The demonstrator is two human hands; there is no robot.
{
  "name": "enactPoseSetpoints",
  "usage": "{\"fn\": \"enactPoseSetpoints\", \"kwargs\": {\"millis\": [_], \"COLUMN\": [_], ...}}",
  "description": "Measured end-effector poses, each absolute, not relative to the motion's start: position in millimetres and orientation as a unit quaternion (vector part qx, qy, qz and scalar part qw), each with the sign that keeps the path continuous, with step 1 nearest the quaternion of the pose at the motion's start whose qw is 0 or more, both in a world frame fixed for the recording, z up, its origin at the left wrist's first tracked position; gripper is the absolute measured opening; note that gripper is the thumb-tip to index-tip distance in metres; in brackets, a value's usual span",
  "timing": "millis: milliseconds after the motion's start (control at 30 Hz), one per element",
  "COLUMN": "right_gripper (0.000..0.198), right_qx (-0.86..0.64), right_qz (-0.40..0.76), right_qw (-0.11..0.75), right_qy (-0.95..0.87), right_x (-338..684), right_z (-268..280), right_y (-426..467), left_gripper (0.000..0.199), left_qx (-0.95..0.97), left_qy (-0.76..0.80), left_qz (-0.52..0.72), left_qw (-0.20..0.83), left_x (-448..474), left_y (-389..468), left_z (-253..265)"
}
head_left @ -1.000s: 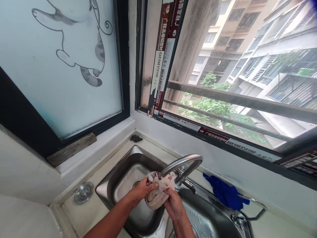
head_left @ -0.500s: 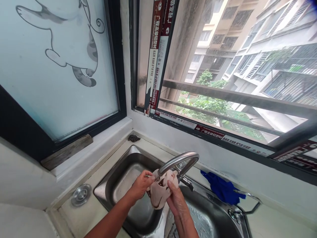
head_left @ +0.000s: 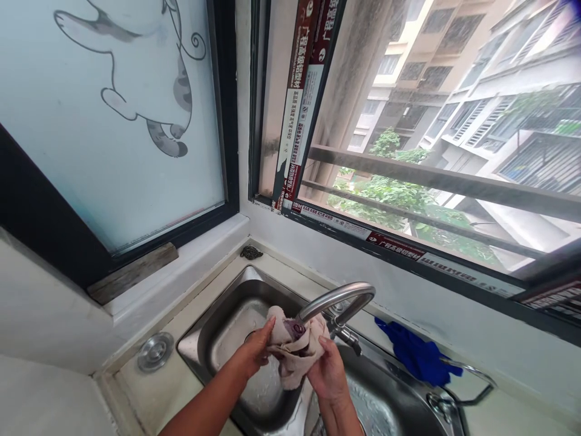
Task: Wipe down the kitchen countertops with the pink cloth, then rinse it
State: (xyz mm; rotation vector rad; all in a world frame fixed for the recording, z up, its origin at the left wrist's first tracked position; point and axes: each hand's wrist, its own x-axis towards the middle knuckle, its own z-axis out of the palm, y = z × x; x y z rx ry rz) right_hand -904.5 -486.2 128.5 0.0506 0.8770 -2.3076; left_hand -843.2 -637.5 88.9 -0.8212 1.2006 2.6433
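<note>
A pale pink cloth [head_left: 293, 372], bunched with loose folds and a darker patterned patch, hangs between both hands under the spout of the curved metal faucet [head_left: 338, 293]. My left hand [head_left: 256, 348] grips its left side, thumb on top. At its right side my right hand [head_left: 327, 368] holds the cloth with the thumb over the edge. Below lies the left basin [head_left: 218, 327] of a steel double sink, with drops on its floor. The right basin [head_left: 385, 399] is wet too. Whether water is running from the spout cannot be made out.
A blue cloth [head_left: 415, 351] lies behind the right basin, by a bent metal tube [head_left: 481, 390]. On the left counter sits a round metal drain strainer [head_left: 155, 351]. A dark scouring pad [head_left: 251, 251] rests in the back corner, below the windows.
The cloth has been spread wider, and its darker patch now shows. My left hand has shifted slightly left and down, and my right hand has moved right. The view has shifted slightly.
</note>
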Motion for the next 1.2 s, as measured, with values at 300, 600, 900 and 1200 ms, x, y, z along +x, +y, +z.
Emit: {"fn": "enactPoseSetpoints", "kwargs": {"millis": [300, 600, 900, 1200], "right_gripper": [0.071, 0.044, 0.054, 0.064], "right_qx": [-0.008, -0.122, -0.013, -0.13], "right_qz": [-0.824, -0.772, -0.813, -0.677], "right_qw": [0.32, 0.395, 0.309, 0.162], "right_qy": [0.468, 0.483, 0.493, 0.706], "right_x": [-916.3, -909.1, -934.1, -916.1], "right_z": [119.6, 138.5, 143.8, 121.5], "right_y": [-477.4, -490.8, -480.0, -532.0], "left_gripper": [0.053, 0.072, 0.044, 0.051], "left_qx": [-0.283, -0.244, -0.218, -0.24], "left_qy": [0.37, 0.253, 0.203, 0.252], "left_qz": [0.881, 0.932, 0.952, 0.937], "left_qw": [-0.087, 0.09, 0.07, -0.011], "left_x": [-848.4, -833.3, -840.2, -857.4], "left_y": [-660.2, -646.1, -637.3, -636.7], "left_z": [90.6, 80.0, 67.9, 78.4]}}
